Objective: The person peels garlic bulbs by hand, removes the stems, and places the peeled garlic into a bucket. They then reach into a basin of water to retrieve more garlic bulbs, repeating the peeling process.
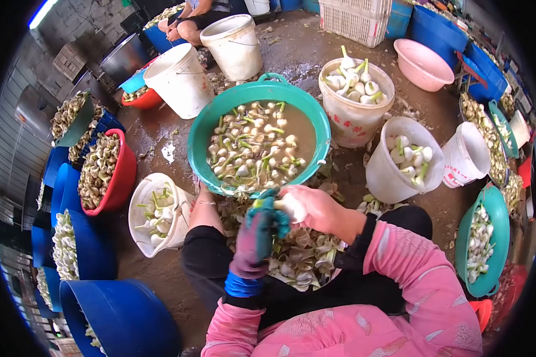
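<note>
Close in front of me, a white garlic bulb (pixel 294 208) is held between my two hands. My left hand (pixel 261 223), in a dark glove with teal fingers, is closed around its stem end. My bare right hand (pixel 320 208) wraps the bulb from the other side. Just beyond them stands a green tub (pixel 198 143) of murky water with many garlic bulbs (pixel 259 140) floating in it. Below my hands, between my knees, lies a heap of papery garlic skins (pixel 304 256). Whether a small tool is in the gloved fingers is hidden.
White buckets holding garlic stand at left (pixel 138 229), right (pixel 380 172) and far right (pixel 351 128). More white buckets (pixel 235 50) are ahead. A red basin (pixel 125 172) and blue tubs (pixel 122 315) line the left. Farther off, another person (pixel 190 24) sits. A pink basin (pixel 423 62) lies at upper right.
</note>
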`<state>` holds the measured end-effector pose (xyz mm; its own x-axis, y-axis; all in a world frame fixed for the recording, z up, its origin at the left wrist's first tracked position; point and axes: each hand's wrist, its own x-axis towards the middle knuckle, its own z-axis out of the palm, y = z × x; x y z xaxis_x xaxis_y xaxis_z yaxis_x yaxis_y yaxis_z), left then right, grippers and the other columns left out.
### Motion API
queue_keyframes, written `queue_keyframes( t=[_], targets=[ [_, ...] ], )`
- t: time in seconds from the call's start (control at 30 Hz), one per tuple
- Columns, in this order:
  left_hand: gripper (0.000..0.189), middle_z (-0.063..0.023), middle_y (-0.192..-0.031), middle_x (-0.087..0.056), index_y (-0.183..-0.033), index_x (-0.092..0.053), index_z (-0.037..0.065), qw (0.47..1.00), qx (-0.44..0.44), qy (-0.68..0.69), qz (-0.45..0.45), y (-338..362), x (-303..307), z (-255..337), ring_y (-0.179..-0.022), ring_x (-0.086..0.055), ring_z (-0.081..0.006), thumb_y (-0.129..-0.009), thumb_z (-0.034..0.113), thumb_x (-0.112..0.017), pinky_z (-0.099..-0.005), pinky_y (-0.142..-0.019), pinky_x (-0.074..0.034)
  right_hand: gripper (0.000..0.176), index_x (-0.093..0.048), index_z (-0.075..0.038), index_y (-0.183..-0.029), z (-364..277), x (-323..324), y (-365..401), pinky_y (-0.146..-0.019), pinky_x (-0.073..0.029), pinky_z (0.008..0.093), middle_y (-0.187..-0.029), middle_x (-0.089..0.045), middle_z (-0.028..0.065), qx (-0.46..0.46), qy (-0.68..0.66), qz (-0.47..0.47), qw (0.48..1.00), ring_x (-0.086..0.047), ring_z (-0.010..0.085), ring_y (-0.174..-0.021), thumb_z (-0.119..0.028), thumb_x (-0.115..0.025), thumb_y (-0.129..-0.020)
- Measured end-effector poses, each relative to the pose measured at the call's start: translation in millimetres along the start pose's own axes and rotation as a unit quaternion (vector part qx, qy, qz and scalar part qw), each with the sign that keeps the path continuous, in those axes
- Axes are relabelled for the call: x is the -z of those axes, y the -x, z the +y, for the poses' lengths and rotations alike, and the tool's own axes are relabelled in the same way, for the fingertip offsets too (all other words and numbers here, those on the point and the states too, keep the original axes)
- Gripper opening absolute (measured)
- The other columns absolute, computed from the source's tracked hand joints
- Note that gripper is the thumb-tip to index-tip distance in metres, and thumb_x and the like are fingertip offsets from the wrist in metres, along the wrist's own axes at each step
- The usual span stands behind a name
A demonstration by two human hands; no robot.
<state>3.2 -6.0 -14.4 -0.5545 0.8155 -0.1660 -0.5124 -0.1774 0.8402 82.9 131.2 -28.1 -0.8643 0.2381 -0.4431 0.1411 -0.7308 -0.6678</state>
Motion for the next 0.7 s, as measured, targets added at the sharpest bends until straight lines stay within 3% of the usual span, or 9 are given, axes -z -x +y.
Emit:
queue_keyframes(
  t=[0.1, 0.23, 0.3, 0.4, 0.5, 0.53, 0.6, 0.63, 0.7],
  targets=[
    [0.046, -0.0062, -0.084, -0.057, -0.121, -0.037, 0.002, 0.993, -0.035, -0.095, 0.055, 0.5, -10.4, -10.3, -0.067, -0.055, -0.0116, -0.088, 0.033, -0.043, -0.0207, -0.055, -0.041, 0.032, -0.046, -0.004, -0.094, -30.7, 34.7, -29.6, -0.055, -0.047, 0.0408, -0.084, -0.055, 0.0170, 0.003, -0.204, 0.101, 0.974, -0.057, 0.0309, -0.069, -0.033, -0.038, -0.084],
    [0.047, -0.0074, -0.083, -0.056, -0.122, -0.036, 0.003, 0.996, 0.062, -0.033, 0.064, -4.1, 12.7, -23.6, -0.067, -0.056, -0.0128, -0.088, 0.034, -0.043, -0.0218, -0.057, -0.042, 0.061, -0.037, 0.001, -0.112, -135.7, 74.4, -60.6, -0.082, -0.046, 0.0413, -0.104, -0.048, 0.0215, 0.340, -0.199, 0.179, 0.901, -0.051, 0.0313, -0.092, -0.053, -0.031, -0.085],
    [0.049, -0.0083, -0.085, -0.057, -0.124, -0.034, 0.004, 0.993, 0.079, -0.001, 0.085, -9.5, 20.3, -28.4, -0.071, -0.057, -0.0124, -0.087, 0.035, -0.045, -0.0205, -0.058, -0.043, 0.056, -0.041, 0.000, -0.108, -144.7, 79.9, -85.1, -0.073, -0.049, 0.0370, -0.095, -0.052, 0.0190, 0.265, -0.178, 0.337, 0.886, -0.055, 0.0277, -0.082, -0.050, -0.034, -0.085],
    [0.049, -0.0083, -0.085, -0.056, -0.120, -0.038, 0.005, 0.988, 0.121, -0.003, 0.097, -19.4, 28.0, -28.9, -0.071, -0.056, -0.0139, -0.087, 0.040, -0.043, -0.0245, -0.061, -0.044, 0.034, -0.051, -0.003, -0.089, -97.0, 118.4, -134.8, -0.057, -0.048, 0.0324, -0.072, -0.056, 0.0110, 0.050, 0.252, 0.229, 0.939, -0.057, 0.0209, -0.063, -0.036, -0.045, -0.084],
    [0.050, -0.0086, -0.089, -0.056, -0.122, -0.038, 0.006, 0.978, 0.180, 0.007, 0.108, -26.9, 41.3, -36.5, -0.076, -0.056, -0.0154, -0.087, 0.041, -0.041, -0.0266, -0.065, -0.044, 0.033, -0.054, -0.001, -0.086, -60.6, 123.5, -189.8, -0.046, -0.046, 0.0295, -0.074, -0.056, 0.0120, -0.145, 0.531, 0.244, 0.799, -0.052, 0.0181, -0.051, -0.033, -0.047, -0.081],
    [0.050, -0.0089, -0.089, -0.056, -0.122, -0.037, 0.006, 0.972, 0.207, 0.016, 0.108, -31.5, 43.7, -36.4, -0.077, -0.056, -0.0155, -0.087, 0.041, -0.041, -0.0268, -0.066, -0.044, 0.033, -0.054, -0.001, -0.086, -54.2, 149.9, -224.7, -0.046, -0.046, 0.0295, -0.074, -0.056, 0.0120, -0.149, 0.535, 0.244, 0.795, -0.052, 0.0181, -0.051, -0.033, -0.047, -0.081],
    [0.051, -0.0098, -0.090, -0.056, -0.122, -0.037, 0.005, 0.968, 0.227, 0.028, 0.106, -36.5, 48.1, -39.4, -0.078, -0.056, -0.0158, -0.087, 0.042, -0.040, -0.0270, -0.067, -0.044, 0.029, -0.059, -0.002, -0.086, -39.4, 205.1, -290.0, -0.054, -0.048, 0.0323, -0.080, -0.059, 0.0146, -0.080, 0.735, 0.222, 0.635, -0.058, 0.0249, -0.062, -0.028, -0.048, -0.080],
    [0.052, -0.0102, -0.091, -0.056, -0.123, -0.036, 0.005, 0.966, 0.232, 0.028, 0.106, -39.4, 44.0, -30.9, -0.078, -0.056, -0.0157, -0.087, 0.042, -0.039, -0.0266, -0.068, -0.044, 0.029, -0.059, -0.002, -0.086, -38.2, 202.1, -300.5, -0.054, -0.048, 0.0323, -0.080, -0.059, 0.0146, -0.086, 0.737, 0.218, 0.633, -0.058, 0.0249, -0.062, -0.028, -0.048, -0.080],
    [0.053, -0.0104, -0.091, -0.056, -0.124, -0.034, 0.003, 0.961, 0.261, 0.024, 0.089, -48.3, 46.3, -24.9, -0.077, -0.056, -0.0155, -0.088, 0.041, -0.039, -0.0262, -0.068, -0.045, 0.027, -0.062, -0.002, -0.089, -34.3, 183.0, -317.6, -0.067, -0.047, 0.0345, -0.091, -0.060, 0.0178, -0.081, 0.828, 0.184, 0.523, -0.059, 0.0316, -0.081, -0.023, -0.047, -0.079]
  ],
)
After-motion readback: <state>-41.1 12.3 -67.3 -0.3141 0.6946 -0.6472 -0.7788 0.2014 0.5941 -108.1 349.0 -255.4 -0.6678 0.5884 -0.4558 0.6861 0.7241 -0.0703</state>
